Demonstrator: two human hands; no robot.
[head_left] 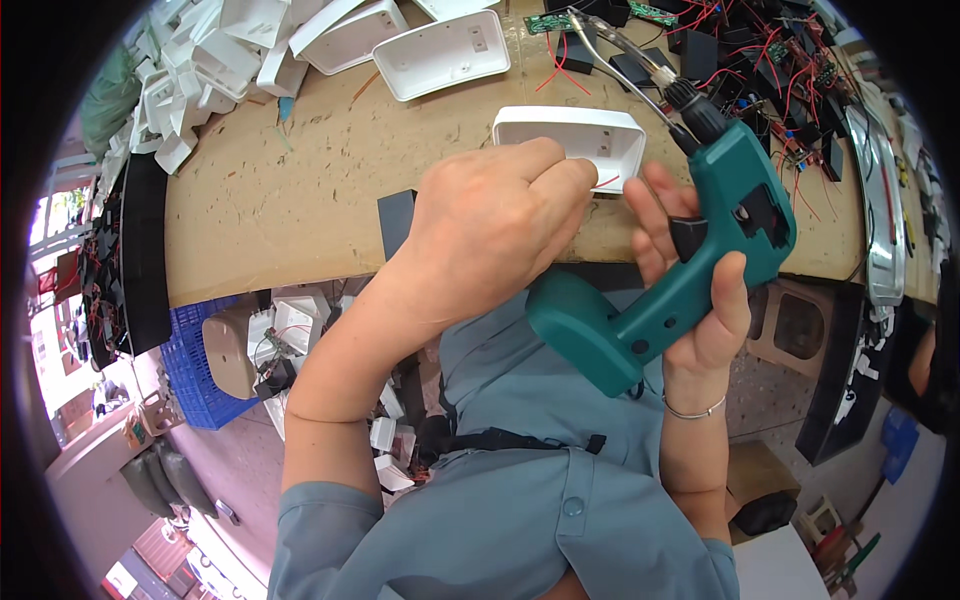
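Note:
My left hand (500,215) is closed above the front edge of the bench, its fingertips hidden behind the knuckles. A short red wire (607,182) sticks out from its pinched fingers, in front of a white plastic case (620,135) with its open side toward me. Wrapped about the grip of a green soldering gun (690,265) is my right hand (718,330), fingers near the black trigger. The gun's metal tip and thin feed tube point up and left, beyond the case. Partly behind my left wrist lies a dark flat block (397,220).
More white cases (442,55) stand at the back, with a heap of them (225,60) at the far left. Circuit boards, black boxes and red wires (775,60) crowd the back right. A blue crate (205,370) stands below the bench's left side.

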